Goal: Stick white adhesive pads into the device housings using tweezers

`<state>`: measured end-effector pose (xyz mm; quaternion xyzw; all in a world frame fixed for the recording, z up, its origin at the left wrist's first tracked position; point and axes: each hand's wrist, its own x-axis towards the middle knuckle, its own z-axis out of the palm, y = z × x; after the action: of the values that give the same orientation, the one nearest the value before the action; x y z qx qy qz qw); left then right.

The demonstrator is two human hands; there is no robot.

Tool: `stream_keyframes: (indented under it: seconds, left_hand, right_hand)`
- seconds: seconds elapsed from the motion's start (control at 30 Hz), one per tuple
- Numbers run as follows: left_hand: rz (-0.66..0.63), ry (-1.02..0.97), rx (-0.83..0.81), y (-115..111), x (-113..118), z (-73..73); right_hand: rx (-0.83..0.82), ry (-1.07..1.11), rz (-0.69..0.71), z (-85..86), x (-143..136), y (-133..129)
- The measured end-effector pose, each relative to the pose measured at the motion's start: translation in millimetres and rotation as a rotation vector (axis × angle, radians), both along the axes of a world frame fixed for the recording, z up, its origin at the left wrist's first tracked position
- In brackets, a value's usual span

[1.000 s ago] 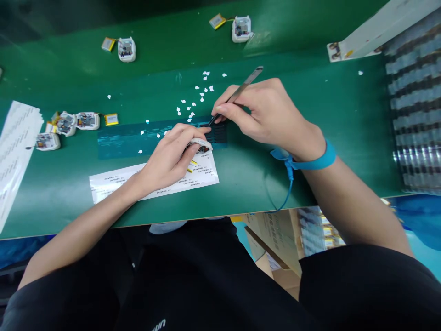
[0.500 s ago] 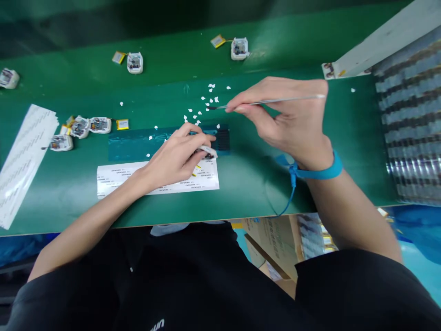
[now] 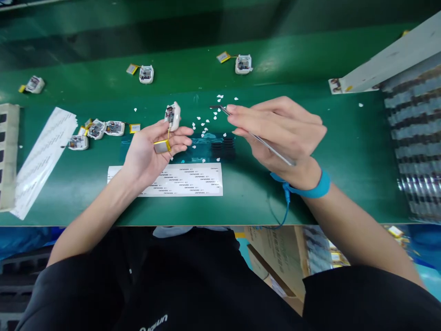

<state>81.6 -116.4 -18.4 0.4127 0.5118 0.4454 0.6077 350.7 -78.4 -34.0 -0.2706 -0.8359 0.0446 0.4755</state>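
Observation:
My left hand point(image 3: 148, 149) is palm up with its fingers curled. Between thumb and fingers it holds a small white device housing point(image 3: 173, 116), its circuit board showing. A silver battery with yellow edges point(image 3: 161, 146) hangs from the housing by wires and lies against the palm. My right hand point(image 3: 282, 131) is closed around thin metal tweezers point(image 3: 270, 148) that point left. At their tip is a narrow dark piece point(image 3: 215, 107), which looks like a black strip. Below, black strips point(image 3: 223, 148) lie on a blue film point(image 3: 203, 155). Small white tabs point(image 3: 207, 121) are scattered between the hands.
A printed white sheet point(image 3: 193, 179) lies near the front edge, another sheet point(image 3: 43, 161) at left beside a pale tray point(image 3: 8, 156). Several housings with batteries point(image 3: 115, 128) sit left, others point(image 3: 243, 64) at the back. A white bracket point(image 3: 372, 53) and stacked clear trays point(image 3: 413, 133) stand right. A blue wrist cord point(image 3: 285, 209) trails down.
My left hand has turned palm up and lifted the housing and battery off the sheet, moving left. My right hand has tilted the tweezers, their rear end now lower. The view has shifted.

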Motion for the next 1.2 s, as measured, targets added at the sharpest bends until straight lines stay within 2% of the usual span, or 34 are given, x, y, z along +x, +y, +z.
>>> stream_keyframes:
  seconds: [0.07,0.1,0.17,0.23,0.3,0.33,0.4,0.47,0.53,0.63,0.73,0.83,0.93,1.07,1.2]
  left_hand:
    - [-0.106,-0.112,0.057,-12,8,25.2]
    - [-0.112,-0.204,0.089,-16,11,38.7]
    - [0.028,-0.392,0.104,-16,14,59.0]
    - [0.264,-0.467,-0.014,-10,16,64.3]
    - [0.398,-0.426,-0.206,-1,16,56.5]
    - [0.398,-0.394,-0.276,2,16,50.3]
    - [0.313,-0.35,-0.315,3,16,38.5]
    - [0.182,-0.323,-0.261,0,18,30.4]
    - [0.111,-0.265,-0.199,-6,22,24.8]
    - [0.163,-0.13,-0.107,-12,28,15.5]
    - [0.218,-0.093,-0.069,-14,32,5.9]
    - [0.233,-0.119,-0.058,-15,34,0.4]
    - [0.233,-0.107,-0.009,-17,34,-1.6]
    - [0.216,-0.064,0.04,-18,33,-2.1]
    - [0.199,-0.026,0.066,-19,33,-0.5]
  right_hand:
    - [0.124,-0.035,-0.002,1.5,-1,-1]
    - [0.172,-0.049,-0.004,2.0,-1,-1]
    - [0.247,-0.05,-0.009,2.0,-1,1]
    - [0.288,-0.029,-0.017,0.8,-1,4]
    - [0.299,-0.018,-0.027,-0.2,-1,6]
    - [0.305,-0.02,-0.031,-0.2,-1,6]
    - [0.317,-0.04,-0.029,1.7,0,2]
    - [0.323,-0.07,-0.008,5.7,0,-6]
    - [0.303,-0.109,0.03,10.5,1,-14]
    - [0.261,-0.237,0.131,16.0,3,-24]
    - [0.196,-0.356,0.199,17.0,4,-26]
    - [0.102,-0.372,0.203,14.8,2,-24]
    - [0.092,-0.357,0.23,10.9,-1,-23]
    - [0.119,-0.316,0.229,3.4,-5,-22]
    - [0.349,-0.277,0.229,-2.9,-9,-20]
